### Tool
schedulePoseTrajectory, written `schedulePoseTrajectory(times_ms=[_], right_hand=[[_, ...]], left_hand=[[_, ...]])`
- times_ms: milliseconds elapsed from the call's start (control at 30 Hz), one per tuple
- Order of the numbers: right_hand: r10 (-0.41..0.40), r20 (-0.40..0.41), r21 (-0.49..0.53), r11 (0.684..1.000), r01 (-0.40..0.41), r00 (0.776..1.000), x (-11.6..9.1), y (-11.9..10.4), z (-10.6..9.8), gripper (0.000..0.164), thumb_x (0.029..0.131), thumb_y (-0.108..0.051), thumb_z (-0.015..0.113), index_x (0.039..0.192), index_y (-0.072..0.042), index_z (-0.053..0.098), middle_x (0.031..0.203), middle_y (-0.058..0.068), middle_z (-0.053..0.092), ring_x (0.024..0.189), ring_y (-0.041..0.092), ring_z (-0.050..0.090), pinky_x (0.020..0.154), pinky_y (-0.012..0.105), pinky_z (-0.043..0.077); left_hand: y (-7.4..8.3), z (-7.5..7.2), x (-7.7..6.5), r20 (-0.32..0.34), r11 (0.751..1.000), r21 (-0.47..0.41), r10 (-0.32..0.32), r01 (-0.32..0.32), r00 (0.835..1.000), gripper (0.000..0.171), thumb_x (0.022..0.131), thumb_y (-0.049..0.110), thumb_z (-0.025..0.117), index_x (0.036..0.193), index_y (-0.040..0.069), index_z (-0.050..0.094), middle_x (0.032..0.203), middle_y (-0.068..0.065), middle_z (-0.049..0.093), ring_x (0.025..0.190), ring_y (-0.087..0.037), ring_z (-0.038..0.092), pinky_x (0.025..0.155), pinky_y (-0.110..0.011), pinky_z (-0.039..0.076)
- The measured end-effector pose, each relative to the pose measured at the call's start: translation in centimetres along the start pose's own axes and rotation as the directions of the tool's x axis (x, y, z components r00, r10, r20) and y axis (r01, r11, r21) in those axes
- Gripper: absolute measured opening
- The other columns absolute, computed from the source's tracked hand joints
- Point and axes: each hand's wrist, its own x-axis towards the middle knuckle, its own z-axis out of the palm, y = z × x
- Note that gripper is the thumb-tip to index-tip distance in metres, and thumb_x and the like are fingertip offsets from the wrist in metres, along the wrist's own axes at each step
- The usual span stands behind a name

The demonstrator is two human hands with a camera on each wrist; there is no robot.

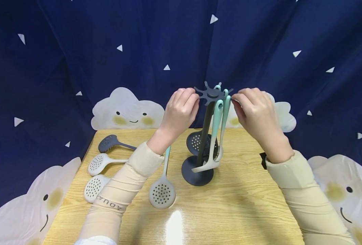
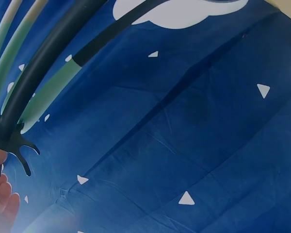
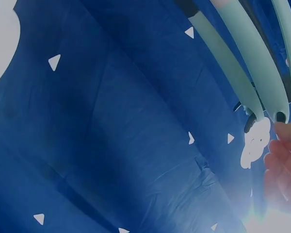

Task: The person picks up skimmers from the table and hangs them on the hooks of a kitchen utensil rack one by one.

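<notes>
My left hand (image 1: 182, 107) pinches a hook arm on the left of the dark utensil stand (image 1: 212, 93), thumb and fingertips meeting at the arm's end. On the opposite side my right hand (image 1: 254, 109) pinches a hook tip beside a mint handle (image 3: 262, 58) whose hole hangs on that hook. Several mint-handled utensils hang around the stand's right and rear. Nearest is one with a pale head (image 1: 209, 165), seen edge-on. Behind the pole (image 1: 206, 132) hangs a dark perforated skimmer (image 1: 194, 142). The stand's round base (image 1: 188, 175) sits on the table, its pole leaning slightly in the head view.
At the table's left lie a dark slotted spoon (image 1: 107, 143) and two pale skimmers (image 1: 96, 164), partly behind my left sleeve. Another pale skimmer (image 1: 161, 194) with a mint handle lies left of the base. A blue curtain (image 1: 168, 41) hangs behind the wooden table (image 1: 239, 207).
</notes>
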Motion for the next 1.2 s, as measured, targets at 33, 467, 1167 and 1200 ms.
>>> schedulePoseTrajectory(times_ms=[33,467,1167,1200], right_hand=[[-0.003,0.003,-0.001,1.000,0.003,1.000,0.0,0.0,0.0,0.006,0.079,0.008,0.060,0.084,0.004,0.061,0.080,0.015,0.059,0.069,0.033,0.051,0.053,0.040,0.037],[0.003,0.036,-0.005,1.000,-0.003,0.999,0.1,-0.2,-0.3,0.006,0.079,0.008,0.059,0.084,0.005,0.060,0.080,0.015,0.058,0.069,0.031,0.051,0.056,0.039,0.040],[0.014,0.105,-0.017,1.000,-0.012,0.994,0.2,-0.2,-0.6,0.006,0.081,0.007,0.057,0.087,0.006,0.060,0.081,0.016,0.058,0.070,0.030,0.051,0.059,0.036,0.042],[0.017,0.100,-0.013,1.000,-0.016,0.995,0.2,-0.3,-0.5,0.006,0.081,0.007,0.058,0.087,0.006,0.060,0.081,0.015,0.058,0.070,0.030,0.051,0.059,0.036,0.042]], left_hand=[[0.0,0.0,-0.1,0.005,1.000,0.003,-0.002,0.002,1.000,0.007,0.084,0.000,0.054,0.083,-0.003,0.060,0.089,-0.013,0.058,0.079,-0.028,0.051,0.075,-0.033,0.045],[-0.5,0.0,-2.8,0.035,0.996,-0.051,-0.072,0.073,0.997,0.032,0.082,0.003,0.056,0.114,-0.001,0.054,0.108,-0.015,0.054,0.097,-0.030,0.050,0.086,-0.038,0.041],[-3.7,5.0,-15.5,0.683,0.853,0.289,-0.502,0.434,0.531,0.048,0.085,0.015,0.057,0.125,-0.006,0.039,0.115,-0.017,0.045,0.097,-0.030,0.044,0.084,-0.037,0.038],[-3.7,5.2,-16.1,0.704,0.843,0.310,-0.515,0.440,0.489,0.049,0.085,0.015,0.058,0.124,-0.006,0.038,0.113,-0.017,0.045,0.096,-0.030,0.044,0.083,-0.037,0.038]])
